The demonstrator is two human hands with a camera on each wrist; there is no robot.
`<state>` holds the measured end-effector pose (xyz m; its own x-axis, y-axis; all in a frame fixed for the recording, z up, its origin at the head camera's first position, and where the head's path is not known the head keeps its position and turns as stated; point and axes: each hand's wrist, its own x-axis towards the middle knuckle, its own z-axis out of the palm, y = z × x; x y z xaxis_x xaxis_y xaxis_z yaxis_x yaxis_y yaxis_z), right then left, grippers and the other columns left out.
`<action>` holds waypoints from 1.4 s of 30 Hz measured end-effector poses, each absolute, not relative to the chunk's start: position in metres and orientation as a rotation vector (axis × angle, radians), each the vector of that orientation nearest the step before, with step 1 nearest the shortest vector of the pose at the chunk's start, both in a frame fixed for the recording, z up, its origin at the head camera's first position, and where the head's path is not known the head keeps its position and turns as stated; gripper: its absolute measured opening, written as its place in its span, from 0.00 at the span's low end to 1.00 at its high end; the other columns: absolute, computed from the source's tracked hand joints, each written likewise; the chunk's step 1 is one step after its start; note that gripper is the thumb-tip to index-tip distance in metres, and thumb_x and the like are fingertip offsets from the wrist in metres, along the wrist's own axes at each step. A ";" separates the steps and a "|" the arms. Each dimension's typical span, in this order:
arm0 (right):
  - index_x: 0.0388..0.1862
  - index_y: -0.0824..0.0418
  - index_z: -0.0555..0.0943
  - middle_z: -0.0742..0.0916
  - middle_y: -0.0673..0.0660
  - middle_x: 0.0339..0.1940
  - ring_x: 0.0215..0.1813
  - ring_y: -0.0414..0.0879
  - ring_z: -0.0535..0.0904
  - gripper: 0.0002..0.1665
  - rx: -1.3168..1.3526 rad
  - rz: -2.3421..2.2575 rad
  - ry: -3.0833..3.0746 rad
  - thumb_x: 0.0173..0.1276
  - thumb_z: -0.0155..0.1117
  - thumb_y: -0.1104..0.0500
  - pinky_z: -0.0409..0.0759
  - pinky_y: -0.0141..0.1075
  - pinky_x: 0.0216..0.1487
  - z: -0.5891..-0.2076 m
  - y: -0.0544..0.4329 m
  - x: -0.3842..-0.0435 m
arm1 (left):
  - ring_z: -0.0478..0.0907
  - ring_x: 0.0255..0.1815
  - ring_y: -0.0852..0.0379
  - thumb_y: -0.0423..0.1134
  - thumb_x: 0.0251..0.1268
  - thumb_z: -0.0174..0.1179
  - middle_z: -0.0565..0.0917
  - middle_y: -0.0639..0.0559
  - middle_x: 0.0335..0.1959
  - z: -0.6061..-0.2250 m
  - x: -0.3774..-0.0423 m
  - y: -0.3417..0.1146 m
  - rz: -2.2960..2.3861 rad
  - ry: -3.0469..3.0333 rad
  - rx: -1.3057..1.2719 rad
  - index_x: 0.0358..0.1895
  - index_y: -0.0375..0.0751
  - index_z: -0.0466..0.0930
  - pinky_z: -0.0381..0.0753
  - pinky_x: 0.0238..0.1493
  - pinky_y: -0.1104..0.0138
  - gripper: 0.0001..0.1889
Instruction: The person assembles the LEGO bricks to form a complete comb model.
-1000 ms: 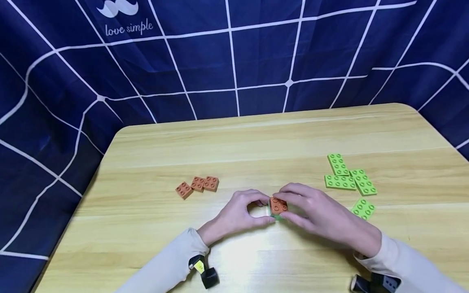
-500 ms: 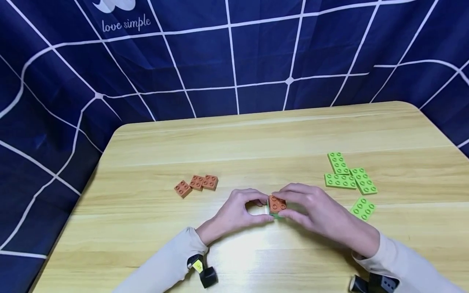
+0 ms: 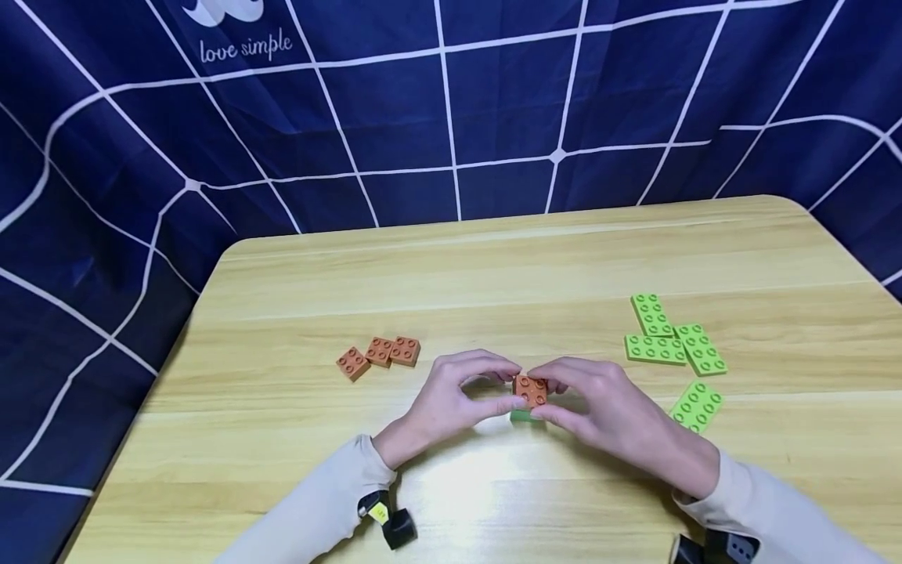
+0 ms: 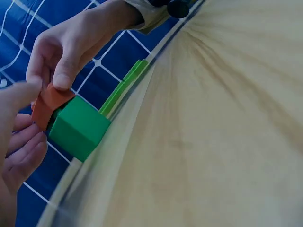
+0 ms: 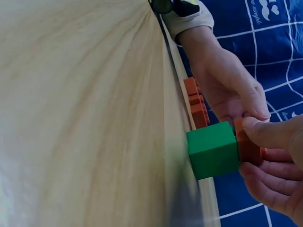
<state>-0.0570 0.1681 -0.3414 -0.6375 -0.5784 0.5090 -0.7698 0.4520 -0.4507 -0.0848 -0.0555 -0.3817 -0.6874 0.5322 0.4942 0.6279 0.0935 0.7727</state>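
Observation:
An orange-brown 2x2 toy brick point(image 3: 530, 391) is between both hands, close over a larger plain green block point(image 4: 79, 127). My left hand point(image 3: 458, 395) pinches the brick from the left with thumb and fingers. From the other side, my right hand point(image 3: 606, 399) pinches the same brick. In the left wrist view the brick looks tilted against the block's top, with a dark gap at one edge. The green block stands on the table under the hands and is mostly hidden in the head view.
Three orange-brown bricks point(image 3: 379, 352) lie left of the hands on the wooden table point(image 3: 451, 282). Several light green 2x4 bricks point(image 3: 654, 349) lie to the right, one of them point(image 3: 696, 406) beside the right forearm. A dark blue curtain point(image 3: 493, 102) with white lines hangs behind the table.
My left hand has moved up from the green block to the brick's side. The brick has shifted slightly left and up, and more of the block's front shows.

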 end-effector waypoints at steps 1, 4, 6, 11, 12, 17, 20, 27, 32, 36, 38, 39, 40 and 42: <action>0.45 0.66 0.83 0.88 0.57 0.39 0.37 0.46 0.86 0.23 1.151 0.973 -2.413 0.51 0.77 0.58 0.83 0.26 0.42 -0.341 0.168 -0.057 | 0.83 0.43 0.59 0.34 0.49 0.74 0.86 0.47 0.43 -0.380 -0.085 -0.056 -1.658 -2.250 -1.200 0.47 0.36 0.84 0.81 0.51 0.69 0.19; 0.42 0.66 0.84 0.89 0.57 0.38 0.36 0.46 0.86 0.21 1.146 0.985 -2.381 0.50 0.77 0.58 0.81 0.23 0.43 -0.341 0.168 -0.058 | 0.83 0.42 0.60 0.35 0.51 0.73 0.87 0.48 0.41 -0.377 -0.086 -0.056 -1.653 -2.269 -1.198 0.44 0.37 0.85 0.81 0.50 0.69 0.16; 0.43 0.66 0.84 0.89 0.58 0.39 0.37 0.47 0.86 0.21 1.137 0.985 -2.382 0.51 0.77 0.57 0.81 0.24 0.44 -0.341 0.168 -0.058 | 0.83 0.42 0.59 0.36 0.51 0.73 0.87 0.49 0.41 -0.375 -0.087 -0.056 -1.669 -2.290 -1.193 0.45 0.38 0.85 0.81 0.49 0.69 0.16; 0.43 0.65 0.85 0.89 0.57 0.38 0.36 0.44 0.86 0.23 1.077 0.995 -2.423 0.49 0.78 0.57 0.82 0.25 0.42 -0.340 0.170 -0.059 | 0.83 0.44 0.61 0.37 0.51 0.73 0.87 0.50 0.41 -0.371 -0.089 -0.056 -1.666 -2.314 -1.190 0.45 0.39 0.86 0.81 0.51 0.68 0.16; 0.43 0.65 0.85 0.89 0.57 0.38 0.36 0.44 0.86 0.22 1.067 0.994 -2.429 0.48 0.78 0.57 0.82 0.25 0.43 -0.340 0.171 -0.059 | 0.82 0.44 0.61 0.37 0.51 0.73 0.87 0.50 0.41 -0.370 -0.089 -0.055 -1.662 -2.317 -1.187 0.44 0.39 0.86 0.80 0.52 0.68 0.15; 0.42 0.65 0.86 0.89 0.57 0.38 0.39 0.48 0.87 0.20 1.075 0.970 -2.426 0.49 0.78 0.58 0.81 0.26 0.46 -0.337 0.171 -0.060 | 0.82 0.45 0.63 0.37 0.49 0.74 0.87 0.50 0.41 -0.367 -0.088 -0.054 -1.681 -2.349 -1.146 0.40 0.38 0.87 0.79 0.55 0.69 0.14; 0.42 0.64 0.86 0.89 0.56 0.38 0.39 0.49 0.87 0.20 1.075 0.957 -2.433 0.49 0.78 0.59 0.83 0.31 0.44 -0.334 0.170 -0.060 | 0.82 0.45 0.62 0.37 0.49 0.75 0.87 0.49 0.41 -0.366 -0.087 -0.053 -1.704 -2.376 -1.122 0.39 0.38 0.87 0.78 0.56 0.68 0.13; 0.42 0.63 0.86 0.89 0.56 0.38 0.39 0.48 0.87 0.20 1.048 1.007 -2.425 0.48 0.78 0.60 0.85 0.35 0.43 -0.336 0.171 -0.059 | 0.81 0.46 0.62 0.36 0.50 0.74 0.86 0.51 0.41 -0.367 -0.086 -0.052 -1.753 -2.360 -1.123 0.38 0.38 0.87 0.78 0.57 0.67 0.12; 0.49 0.63 0.84 0.88 0.55 0.44 0.43 0.48 0.86 0.25 1.122 0.970 -2.474 0.50 0.77 0.59 0.84 0.38 0.45 -0.340 0.181 -0.058 | 0.81 0.45 0.61 0.36 0.51 0.73 0.86 0.51 0.40 -0.372 -0.081 -0.055 -1.754 -2.322 -1.123 0.37 0.38 0.86 0.79 0.55 0.66 0.10; 0.52 0.60 0.83 0.88 0.53 0.46 0.44 0.47 0.85 0.26 1.110 0.838 -2.512 0.51 0.75 0.60 0.81 0.31 0.50 -0.338 0.211 -0.058 | 0.82 0.43 0.60 0.35 0.51 0.73 0.86 0.51 0.38 -0.375 -0.079 -0.057 -1.754 -2.293 -1.121 0.36 0.38 0.86 0.80 0.52 0.67 0.09; 0.50 0.58 0.84 0.88 0.53 0.45 0.44 0.46 0.85 0.25 1.075 0.769 -2.513 0.49 0.74 0.64 0.77 0.24 0.53 -0.337 0.231 -0.058 | 0.82 0.43 0.59 0.35 0.52 0.73 0.86 0.51 0.38 -0.375 -0.079 -0.057 -1.766 -2.284 -1.123 0.36 0.38 0.86 0.81 0.52 0.67 0.09; 0.49 0.58 0.84 0.88 0.52 0.45 0.45 0.45 0.84 0.25 1.053 0.731 -2.521 0.48 0.73 0.67 0.73 0.20 0.55 -0.337 0.242 -0.057 | 0.82 0.43 0.58 0.35 0.52 0.73 0.86 0.51 0.39 -0.376 -0.079 -0.056 -1.773 -2.284 -1.124 0.36 0.38 0.86 0.81 0.52 0.67 0.09; 0.47 0.58 0.85 0.88 0.52 0.44 0.45 0.43 0.84 0.25 1.036 0.698 -2.527 0.47 0.72 0.70 0.70 0.17 0.57 -0.337 0.252 -0.056 | 0.82 0.43 0.58 0.34 0.52 0.73 0.86 0.51 0.39 -0.376 -0.079 -0.055 -1.788 -2.283 -1.123 0.37 0.38 0.86 0.81 0.52 0.67 0.09; 0.45 0.57 0.85 0.88 0.51 0.43 0.46 0.41 0.82 0.28 1.008 0.629 -2.554 0.43 0.69 0.76 0.63 0.13 0.58 -0.339 0.272 -0.053 | 0.82 0.43 0.58 0.34 0.51 0.73 0.86 0.50 0.39 -0.377 -0.079 -0.054 -1.813 -2.285 -1.116 0.37 0.37 0.85 0.81 0.52 0.67 0.10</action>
<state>-0.0532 0.2716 -0.3390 -0.6983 -0.5608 0.4449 -0.7032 0.6534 -0.2802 -0.0788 -0.0540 -0.3768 -0.7442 0.5122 0.4287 0.5339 0.0704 0.8426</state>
